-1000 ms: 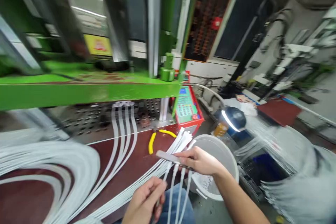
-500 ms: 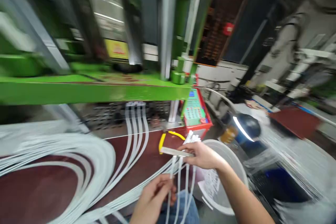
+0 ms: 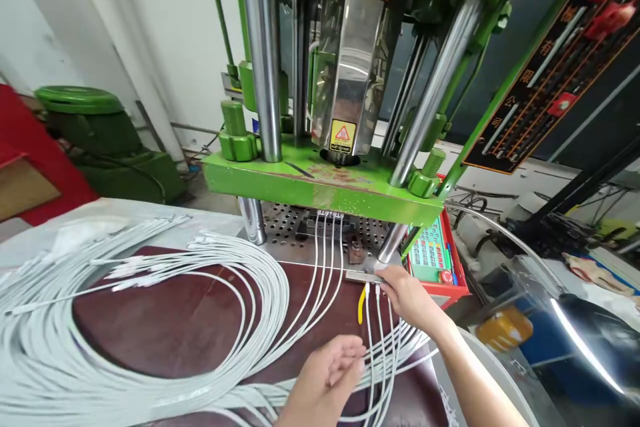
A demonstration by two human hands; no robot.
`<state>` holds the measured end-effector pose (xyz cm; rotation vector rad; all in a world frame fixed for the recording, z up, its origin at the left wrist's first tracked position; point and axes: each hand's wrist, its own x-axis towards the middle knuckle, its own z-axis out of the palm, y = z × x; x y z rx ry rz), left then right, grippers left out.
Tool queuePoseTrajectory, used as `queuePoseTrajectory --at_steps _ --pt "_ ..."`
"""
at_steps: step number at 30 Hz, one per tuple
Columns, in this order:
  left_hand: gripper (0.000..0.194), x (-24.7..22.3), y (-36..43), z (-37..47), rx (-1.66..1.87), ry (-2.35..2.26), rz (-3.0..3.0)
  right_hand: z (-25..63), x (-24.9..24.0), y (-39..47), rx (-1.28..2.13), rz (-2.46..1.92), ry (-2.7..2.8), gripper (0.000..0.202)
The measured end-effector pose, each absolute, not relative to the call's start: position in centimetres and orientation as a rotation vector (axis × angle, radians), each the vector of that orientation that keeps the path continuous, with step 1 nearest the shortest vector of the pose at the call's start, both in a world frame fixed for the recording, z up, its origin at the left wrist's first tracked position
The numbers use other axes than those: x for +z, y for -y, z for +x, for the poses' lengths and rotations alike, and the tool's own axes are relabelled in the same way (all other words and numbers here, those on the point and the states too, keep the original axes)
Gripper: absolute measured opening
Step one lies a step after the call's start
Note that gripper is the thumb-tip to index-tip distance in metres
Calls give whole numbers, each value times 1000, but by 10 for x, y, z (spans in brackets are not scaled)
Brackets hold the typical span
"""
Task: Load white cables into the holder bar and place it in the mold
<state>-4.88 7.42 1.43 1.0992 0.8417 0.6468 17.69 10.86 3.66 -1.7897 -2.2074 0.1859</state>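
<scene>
My right hand [image 3: 409, 297] grips one end of a flat metal bar [image 3: 361, 277] just in front of the green press. Several white cables [image 3: 371, 340] hang from the bar toward me. Open and palm turned inward, my left hand [image 3: 330, 373] is beside these cables, its fingertips close to them. A yellow curved piece [image 3: 361, 307], perhaps a tool handle, lies under the bar. Farther back, several white cables [image 3: 324, 247] run into the lower plate area of the press, where their ends sit beneath the green beam [image 3: 320, 190].
Large coils of white cable [image 3: 270, 280] cover the left of the dark red tabletop [image 3: 150, 320]. A red-framed control box [image 3: 433, 253] stands right of the press. A pale bin [image 3: 493, 373] is at the lower right, near a black lamp-like object [image 3: 595, 340].
My view has swung left, and the blur has cleared. My right hand has carried the bar closer to the press. My left hand has let go of the cable and opened.
</scene>
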Motion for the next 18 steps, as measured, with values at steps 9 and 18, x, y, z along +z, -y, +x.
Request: queuePoseTrajectory --at_steps 9,18 --pt "20 46 -224 -52 1053 -1191 880 183 19 -118 253 -1764 2198 30" --pt "21 5 -288 -24 853 -1109 717 164 46 -181 196 -1824 2032 26"
